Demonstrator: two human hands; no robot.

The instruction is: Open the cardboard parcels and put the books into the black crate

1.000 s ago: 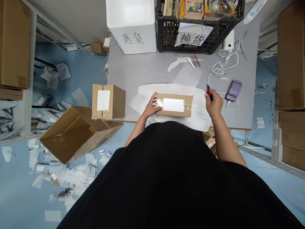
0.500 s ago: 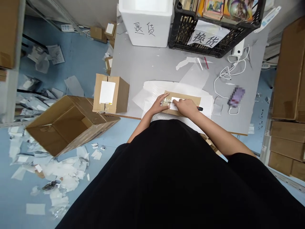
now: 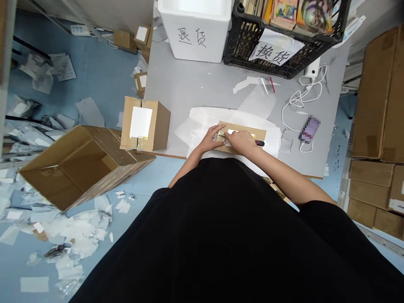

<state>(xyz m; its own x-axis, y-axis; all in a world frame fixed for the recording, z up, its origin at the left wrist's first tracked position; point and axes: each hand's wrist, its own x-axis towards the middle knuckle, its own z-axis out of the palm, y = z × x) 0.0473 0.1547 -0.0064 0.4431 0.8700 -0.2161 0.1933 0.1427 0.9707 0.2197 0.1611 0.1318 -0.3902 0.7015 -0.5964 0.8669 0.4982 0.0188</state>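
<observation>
A flat cardboard box lies on a white foam sheet, with a white label and clear tape on top. My left hand grips the box's left end. My right hand sits on top of the box, shut around a small utility knife with a red and black handle. The metal tip shows at the taped seam by my left fingers. My hands hide part of the label and seam.
A gray table holds a taped carton, a marked white foam box, a black crate of books and a phone with white cables. An open carton and paper scraps lie on the blue floor.
My right hand has moved from beside the box onto its top, bringing the knife to the taped seam. My left hand remains on the box, and the view has shifted slightly.
</observation>
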